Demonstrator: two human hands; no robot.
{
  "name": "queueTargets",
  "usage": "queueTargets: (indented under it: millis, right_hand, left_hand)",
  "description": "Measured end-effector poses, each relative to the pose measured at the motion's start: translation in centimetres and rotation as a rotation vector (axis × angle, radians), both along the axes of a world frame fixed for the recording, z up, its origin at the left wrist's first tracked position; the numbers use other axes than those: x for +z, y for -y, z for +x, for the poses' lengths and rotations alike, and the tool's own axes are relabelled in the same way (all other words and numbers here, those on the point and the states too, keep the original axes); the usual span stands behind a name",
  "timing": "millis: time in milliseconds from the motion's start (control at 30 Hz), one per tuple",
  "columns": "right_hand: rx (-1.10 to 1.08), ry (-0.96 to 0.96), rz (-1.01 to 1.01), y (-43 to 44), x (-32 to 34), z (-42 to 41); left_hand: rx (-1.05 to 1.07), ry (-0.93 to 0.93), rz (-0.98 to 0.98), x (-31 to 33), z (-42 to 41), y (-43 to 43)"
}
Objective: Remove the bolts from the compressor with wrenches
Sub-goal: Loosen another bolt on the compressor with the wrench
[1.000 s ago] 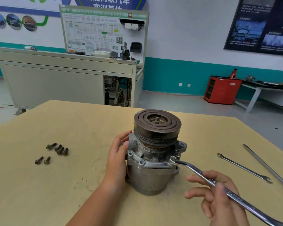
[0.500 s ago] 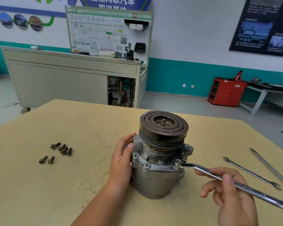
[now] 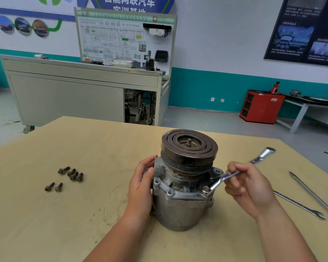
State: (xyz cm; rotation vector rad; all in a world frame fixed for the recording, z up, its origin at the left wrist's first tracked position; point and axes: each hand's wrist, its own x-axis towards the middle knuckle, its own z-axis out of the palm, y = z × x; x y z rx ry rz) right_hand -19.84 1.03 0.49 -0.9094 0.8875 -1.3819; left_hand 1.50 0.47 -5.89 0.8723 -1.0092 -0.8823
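The wooden table (image 3: 64, 224) carries everything. The compressor (image 3: 180, 210) stands upright on its rear end near the middle of it, in front of me, with the dark grooved pulley (image 3: 189, 146) on top.

It is a thick metal casting, so I judge it heavy and fully stiff. It will not bend, but standing tall like this it may twist or tip when I pull on a bolt. The surface looks dirty and maybe oily, so a grip can slip.

My left hand (image 3: 142, 184) holds it on its left side, just under the pulley. The thumb lies on the front edge of the flange and the fingers curl round behind, where I cannot see them. I think this is a good place to take hold, high on the housing.

My right hand (image 3: 250, 188) pinches the wrench (image 3: 222, 179) at the middle of its shaft, with the fingers closed on it. The ring end (image 3: 206, 190) sits on the front right corner of the flange, I believe over a bolt, and the open end points up and away. A grip further out would give more leverage.

A spare wrench (image 3: 299, 206) and a long thin steel tool (image 3: 314, 193) lie on the table to my right.

Six loose bolts (image 3: 72, 173) lie well apart to the left, and some flange holes already look empty.
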Motion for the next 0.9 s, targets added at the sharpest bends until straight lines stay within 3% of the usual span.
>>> queueTargets:
  millis: [167, 367, 700, 833, 900]
  right_hand:
    - [-0.076, 0.35, -0.078, -3.2, -0.9, -0.2]
    - [-0.193, -0.023, -0.196, -9.3, -1.8, 1.5]
    - [-0.254, -0.376, -0.383, -10.2, -2.9, 3.7]
    - [-0.336, -0.217, -0.299, -7.8, -2.8, 1.6]
    - [-0.227, -0.102, -0.189, -5.9, -2.5, 0.2]
  left_hand:
    - [-0.003, -0.007, -0.003, -0.1, 0.0, 0.1]
    - [0.012, -0.007, -0.005, -0.3, 0.0, 0.2]
    - [0.053, 0.037, -0.046, 0.0, 0.0, 0.1]
    - [0.083, 0.089, -0.08, -0.3, 0.1, 0.3]
    - [0.102, 0.109, -0.094, -0.5, 0.2, 0.4]
